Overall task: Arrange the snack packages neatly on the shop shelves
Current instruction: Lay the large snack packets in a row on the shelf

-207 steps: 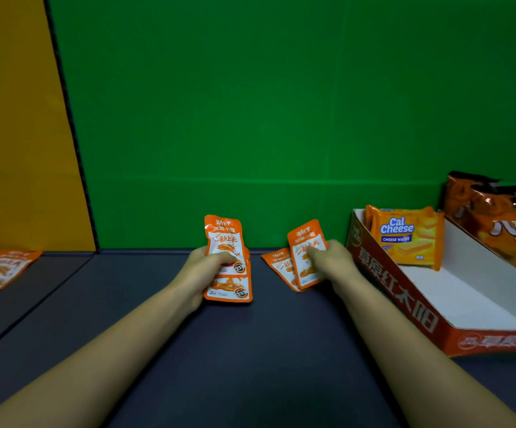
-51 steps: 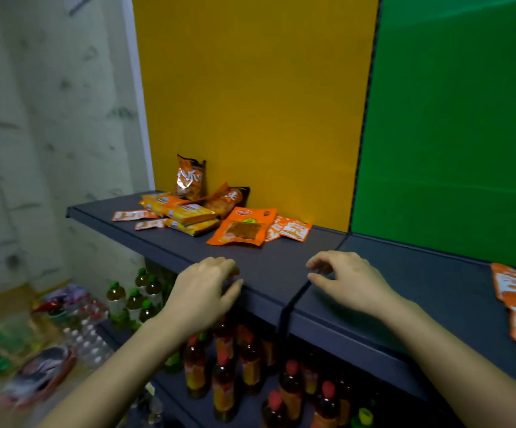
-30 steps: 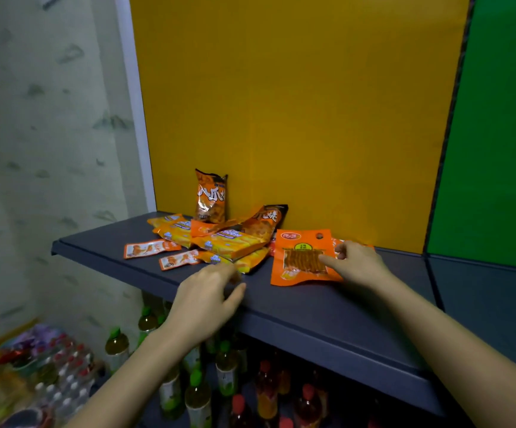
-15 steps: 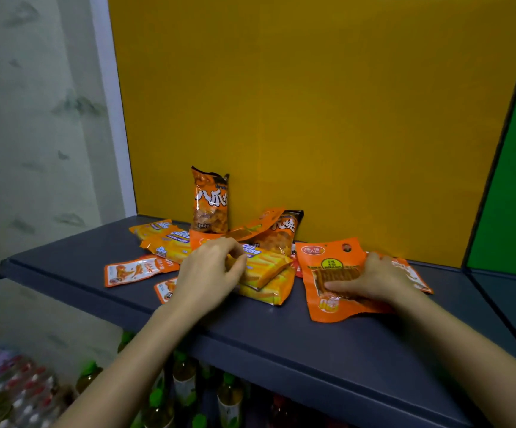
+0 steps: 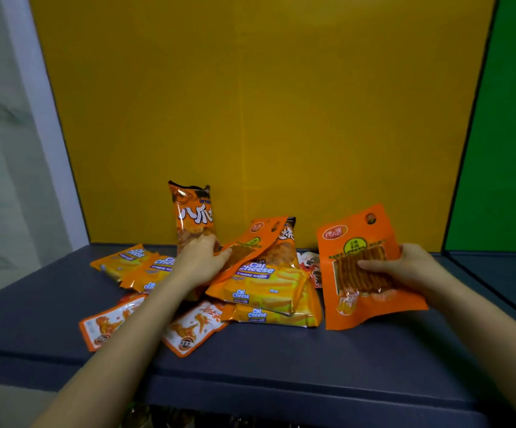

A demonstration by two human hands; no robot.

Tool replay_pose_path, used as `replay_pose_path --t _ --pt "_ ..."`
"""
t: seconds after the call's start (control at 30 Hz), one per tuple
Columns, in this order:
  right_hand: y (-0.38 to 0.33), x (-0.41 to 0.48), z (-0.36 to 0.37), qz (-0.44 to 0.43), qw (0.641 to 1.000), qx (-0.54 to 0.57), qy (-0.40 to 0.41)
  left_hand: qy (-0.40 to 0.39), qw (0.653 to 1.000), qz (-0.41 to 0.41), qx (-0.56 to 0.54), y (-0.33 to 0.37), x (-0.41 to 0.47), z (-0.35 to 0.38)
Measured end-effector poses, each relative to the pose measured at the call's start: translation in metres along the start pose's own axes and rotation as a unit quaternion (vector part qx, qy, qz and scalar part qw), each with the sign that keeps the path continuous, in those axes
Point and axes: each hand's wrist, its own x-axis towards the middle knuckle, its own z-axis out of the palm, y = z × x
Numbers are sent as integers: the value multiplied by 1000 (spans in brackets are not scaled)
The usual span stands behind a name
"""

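Right hand (image 5: 405, 268) around orange pouch (image 5: 355, 242)

The left forearm (image 5: 121, 350) is reaching forward from the lower left, and the right forearm (image 5: 485, 332) is coming in from the lower right. The left hand (image 5: 201, 261) is lying knuckles up with a straight wrist, its curled fingers and thumb pinching the lower corner of a tilted pouch (image 5: 252, 242). The right hand (image 5: 405, 268) is holding a larger orange pouch (image 5: 371, 304) upright by its right edge, its thumb stretching across the front and its other fingers wrapping behind, out of sight. The two hands are working well apart.
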Motion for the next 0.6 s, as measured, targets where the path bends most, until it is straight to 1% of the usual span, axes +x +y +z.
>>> replay_pose_path --t 0.1,0.17,0.3,0.37,0.43,0.53,0.6 --pt "-8 -15 0 -9 998 54 19 -88 996 -5 7 4 16 5" --pt "-11 -23 1 -17 996 86 26 -129 991 -18 -13 4 24 8" --pt "-12 -33 3 -23 993 109 28 -214 971 -87 -61 6 31 11" --pt "-10 -36 3 -21 993 111 34 -218 969 -98 -63 7 33 11" --pt "-8 -36 3 -18 993 112 42 -205 971 -98 -76 9 33 8" --pt "-4 -34 1 -10 992 111 53 -187 966 -98 -150 10 37 3" --pt "-2 -34 -1 -3 991 119 60 -185 963 -94 -169 10 41 1"
